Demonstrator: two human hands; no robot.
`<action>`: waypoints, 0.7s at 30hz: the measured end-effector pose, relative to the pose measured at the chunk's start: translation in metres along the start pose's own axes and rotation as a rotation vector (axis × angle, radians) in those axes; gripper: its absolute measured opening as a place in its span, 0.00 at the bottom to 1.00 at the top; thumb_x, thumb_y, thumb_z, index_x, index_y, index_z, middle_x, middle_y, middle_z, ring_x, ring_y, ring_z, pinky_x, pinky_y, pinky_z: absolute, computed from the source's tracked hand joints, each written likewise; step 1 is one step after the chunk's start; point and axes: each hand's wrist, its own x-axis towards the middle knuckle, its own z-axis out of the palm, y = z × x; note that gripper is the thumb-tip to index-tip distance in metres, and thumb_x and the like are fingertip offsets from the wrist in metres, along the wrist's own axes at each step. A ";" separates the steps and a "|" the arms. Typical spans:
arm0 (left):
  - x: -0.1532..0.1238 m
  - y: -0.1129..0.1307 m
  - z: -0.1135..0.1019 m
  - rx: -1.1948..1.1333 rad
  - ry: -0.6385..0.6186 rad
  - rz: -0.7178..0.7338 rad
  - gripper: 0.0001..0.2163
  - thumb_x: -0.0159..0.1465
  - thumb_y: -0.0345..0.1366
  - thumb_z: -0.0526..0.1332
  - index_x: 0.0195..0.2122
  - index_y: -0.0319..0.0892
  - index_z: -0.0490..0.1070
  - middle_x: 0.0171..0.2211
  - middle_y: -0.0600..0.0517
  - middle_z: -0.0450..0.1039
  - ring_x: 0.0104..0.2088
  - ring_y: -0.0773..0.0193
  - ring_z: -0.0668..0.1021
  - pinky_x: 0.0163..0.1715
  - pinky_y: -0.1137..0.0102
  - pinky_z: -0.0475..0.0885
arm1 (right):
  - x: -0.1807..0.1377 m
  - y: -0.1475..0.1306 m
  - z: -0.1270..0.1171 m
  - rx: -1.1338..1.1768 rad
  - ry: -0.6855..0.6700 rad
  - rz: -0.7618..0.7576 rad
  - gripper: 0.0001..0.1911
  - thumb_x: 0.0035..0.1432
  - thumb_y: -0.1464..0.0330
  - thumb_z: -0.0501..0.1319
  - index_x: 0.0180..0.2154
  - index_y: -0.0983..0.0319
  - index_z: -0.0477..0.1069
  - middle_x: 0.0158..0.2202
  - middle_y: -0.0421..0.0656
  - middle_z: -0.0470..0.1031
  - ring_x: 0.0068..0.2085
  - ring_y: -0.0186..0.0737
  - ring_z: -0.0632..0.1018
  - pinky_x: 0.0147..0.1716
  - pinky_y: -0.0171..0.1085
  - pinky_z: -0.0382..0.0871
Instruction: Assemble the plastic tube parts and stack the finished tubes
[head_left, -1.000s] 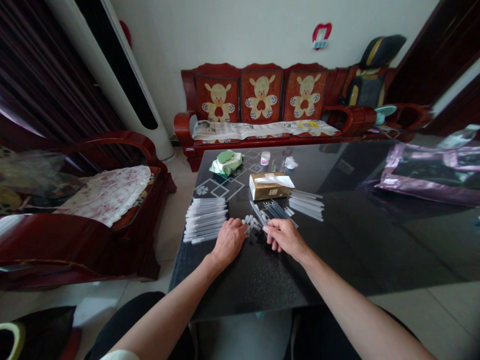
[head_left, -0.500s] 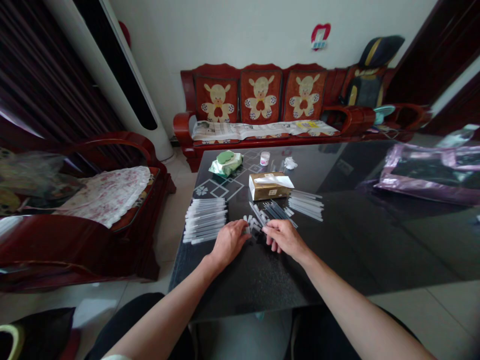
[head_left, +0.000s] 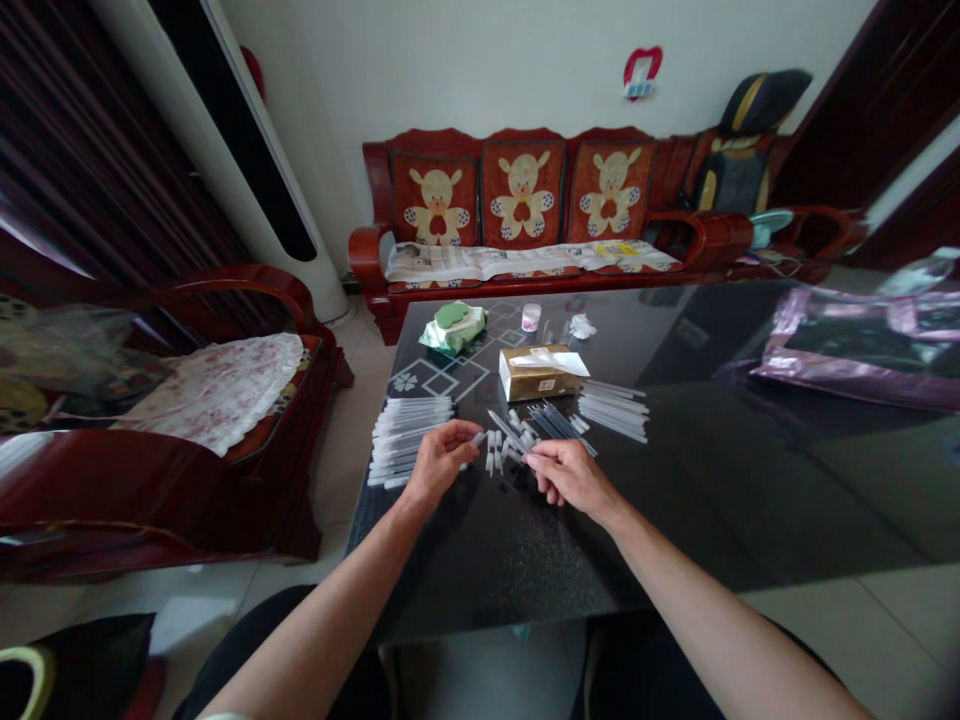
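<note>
My right hand [head_left: 568,470] is closed in a pinch on a slim pale pen barrel [head_left: 507,433], whose pointed tip slants up to the left. A small whitish cap [head_left: 478,438] sits between the thumb and fingertips of my left hand [head_left: 442,462]. Between the hands lies a loose heap of similar small caps [head_left: 496,449]. Left of them is a row of capped pale pens [head_left: 409,430]. Several thin dark pen refills [head_left: 561,425] lie beyond my right hand, with a bundle of pale tubes [head_left: 613,409] to their right.
A gold tissue box [head_left: 544,384] stands behind the pen parts on the black table [head_left: 705,480]. Farther back are a green wipes pack [head_left: 453,326], a small white jar [head_left: 531,317] and crumpled tissue [head_left: 582,327]. A purple-edged plastic bag [head_left: 810,375] lies at the right.
My left hand has lifted away from the heap of caps and moved slightly left, with a cap in its fingers. The barrel in my right hand now points more to the left.
</note>
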 end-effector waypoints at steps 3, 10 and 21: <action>0.000 0.006 -0.009 -0.060 0.028 -0.035 0.11 0.53 0.38 0.65 0.35 0.39 0.77 0.24 0.52 0.73 0.25 0.69 0.72 0.28 0.75 0.67 | -0.002 -0.005 -0.003 -0.023 -0.006 -0.048 0.19 0.60 0.58 0.53 0.24 0.63 0.68 0.17 0.36 0.67 0.15 0.27 0.69 0.15 0.27 0.61; 0.002 0.006 -0.021 -0.061 -0.005 0.018 0.12 0.59 0.41 0.61 0.38 0.39 0.77 0.23 0.53 0.69 0.25 0.69 0.70 0.27 0.76 0.64 | -0.004 -0.011 -0.004 -0.056 -0.070 -0.071 0.16 0.60 0.60 0.54 0.32 0.65 0.74 0.16 0.36 0.65 0.15 0.29 0.67 0.15 0.28 0.58; -0.001 0.007 -0.010 -0.081 -0.037 -0.024 0.12 0.54 0.40 0.66 0.37 0.39 0.77 0.23 0.54 0.70 0.25 0.70 0.71 0.27 0.76 0.65 | -0.006 -0.013 -0.001 -0.106 -0.105 -0.109 0.17 0.59 0.60 0.54 0.27 0.63 0.73 0.15 0.36 0.65 0.15 0.30 0.66 0.16 0.29 0.56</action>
